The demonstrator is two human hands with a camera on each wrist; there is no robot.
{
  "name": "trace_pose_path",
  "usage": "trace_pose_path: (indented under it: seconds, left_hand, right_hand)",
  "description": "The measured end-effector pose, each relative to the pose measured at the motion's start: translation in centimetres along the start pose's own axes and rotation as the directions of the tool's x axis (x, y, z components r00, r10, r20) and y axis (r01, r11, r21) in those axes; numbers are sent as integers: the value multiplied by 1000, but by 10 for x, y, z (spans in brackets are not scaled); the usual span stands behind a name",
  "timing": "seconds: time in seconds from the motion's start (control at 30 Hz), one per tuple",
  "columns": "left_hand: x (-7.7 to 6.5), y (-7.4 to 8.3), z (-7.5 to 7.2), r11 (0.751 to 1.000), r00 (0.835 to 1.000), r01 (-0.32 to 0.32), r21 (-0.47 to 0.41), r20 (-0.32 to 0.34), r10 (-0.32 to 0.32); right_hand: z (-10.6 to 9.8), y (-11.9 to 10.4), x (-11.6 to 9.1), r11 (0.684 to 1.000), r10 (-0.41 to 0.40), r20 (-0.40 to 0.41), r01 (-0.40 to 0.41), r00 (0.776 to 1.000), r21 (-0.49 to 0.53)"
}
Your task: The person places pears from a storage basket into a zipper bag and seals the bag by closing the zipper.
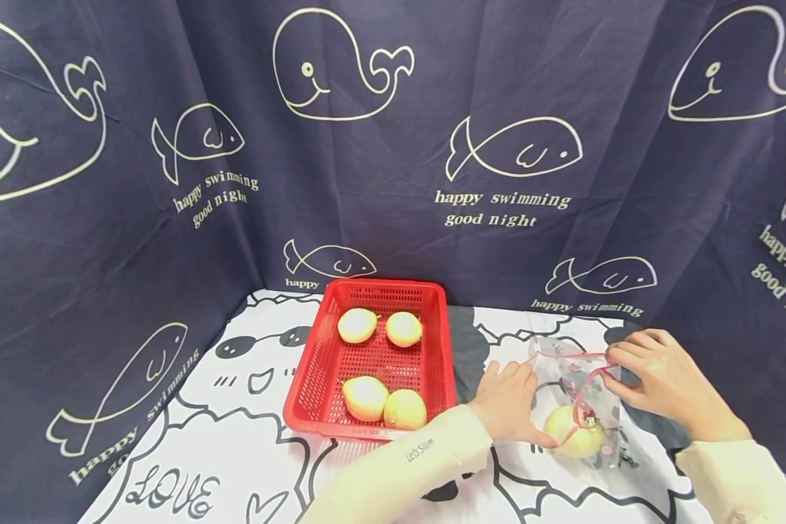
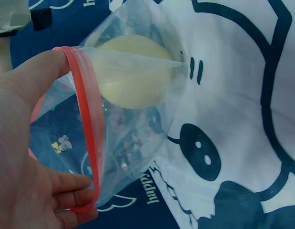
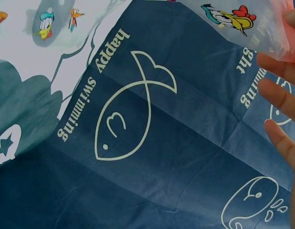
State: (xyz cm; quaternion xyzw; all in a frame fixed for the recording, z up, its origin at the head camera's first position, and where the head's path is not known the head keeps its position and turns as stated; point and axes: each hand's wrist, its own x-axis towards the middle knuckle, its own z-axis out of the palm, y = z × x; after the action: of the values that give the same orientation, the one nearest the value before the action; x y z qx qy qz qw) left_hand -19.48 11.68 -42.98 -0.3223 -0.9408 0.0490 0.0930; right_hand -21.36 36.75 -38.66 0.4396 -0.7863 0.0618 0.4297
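A clear zip bag (image 1: 610, 422) with a red-pink rim and small cartoon prints stands on the right side of the table, its mouth spread wide. Inside lies one pale yellow pear (image 1: 575, 431), seen through the film as a pear (image 2: 137, 71) in the left wrist view. My left hand (image 1: 507, 404) grips the rim on the near left, thumb at one end and fingertips (image 2: 80, 196) at the other. My right hand (image 1: 658, 375) pinches the rim on the right; in the right wrist view only its fingers (image 3: 280, 98) and a bag corner (image 3: 233, 19) show.
Left of the bag stands a red plastic basket (image 1: 448, 342) holding several pale yellow pears (image 1: 365, 398). A white cloth (image 1: 249, 437) with cartoon drawings covers the table. Dark blue curtains (image 1: 380, 196) with whales and fish hang behind and at both sides.
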Motion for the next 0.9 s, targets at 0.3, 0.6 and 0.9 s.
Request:
trace_pose_path:
  seconds: [0.3,0.6,0.9]
  left_hand:
    - [1,1,11,1000,1000,-1,-15,-26,1]
    - [0,1,13,1000,999,-7,-21,-33,7]
    - [-4,-2,8,997,996,-69,-32,-51,67]
  right_hand:
    - [3,-2,-3,1000,21,29,-21,999,-8]
    - [9,-4,-4,999,26,-22,-26,999,27]
    - [7,-6,-2,999,35,-17,-35,999,21]
